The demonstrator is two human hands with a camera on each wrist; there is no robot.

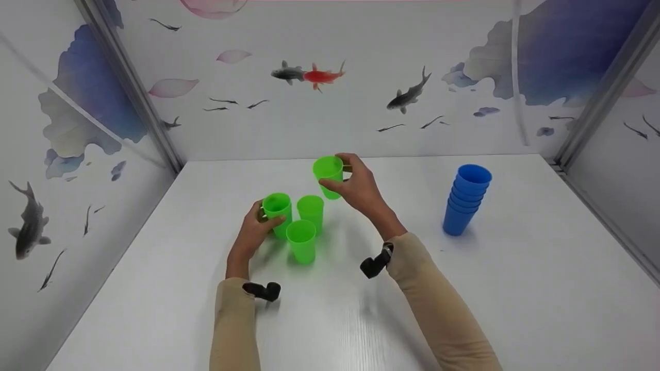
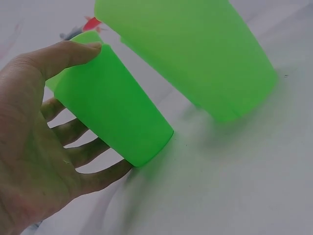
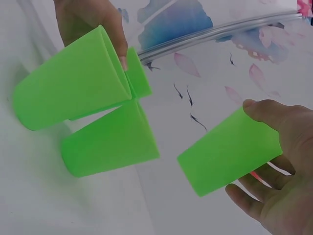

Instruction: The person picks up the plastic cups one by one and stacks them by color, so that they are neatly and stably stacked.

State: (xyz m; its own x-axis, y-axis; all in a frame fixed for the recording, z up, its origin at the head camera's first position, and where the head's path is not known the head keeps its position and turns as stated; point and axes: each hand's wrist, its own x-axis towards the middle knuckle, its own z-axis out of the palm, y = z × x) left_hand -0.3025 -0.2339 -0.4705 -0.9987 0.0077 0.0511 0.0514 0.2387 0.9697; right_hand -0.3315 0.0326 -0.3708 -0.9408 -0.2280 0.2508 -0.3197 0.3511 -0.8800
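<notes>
My left hand (image 1: 252, 229) grips a green cup (image 2: 112, 107) near its rim, thumb on the near side and fingers round the far side. Two more green cups stand upright close to it: a front cup (image 1: 301, 242) and a back cup (image 1: 311, 211). My right hand (image 1: 358, 185) holds a fourth green cup (image 3: 230, 152) between thumb and fingers, up behind the group. In the right wrist view this cup hangs apart from the others, its base off the table.
A stack of several blue cups (image 1: 464, 201) stands upright at the right of the white table (image 1: 330, 319). White panels (image 1: 330, 123) painted with fish and petals close off the back and sides. A black wrist camera (image 1: 263, 291) sits on the left sleeve.
</notes>
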